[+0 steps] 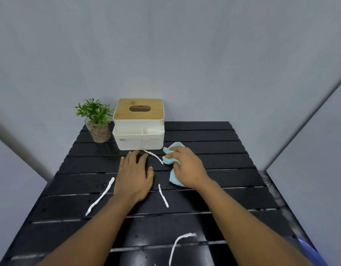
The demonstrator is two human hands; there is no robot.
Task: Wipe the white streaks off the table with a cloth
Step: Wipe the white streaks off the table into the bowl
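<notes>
The right hand (187, 166) grips the bunched blue cloth (172, 160) at frame centre — the nearest white streak (153, 156) lies just left of it, slanting up-left toward the organiser box (139, 139); the left hand (135, 175) rests flat and empty on the counter (214, 162)

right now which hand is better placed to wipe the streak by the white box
Right. The right hand grips the blue cloth touching that streak; the left hand lies flat, empty.

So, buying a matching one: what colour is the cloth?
Light blue cloth, clearest in the head view.
</notes>
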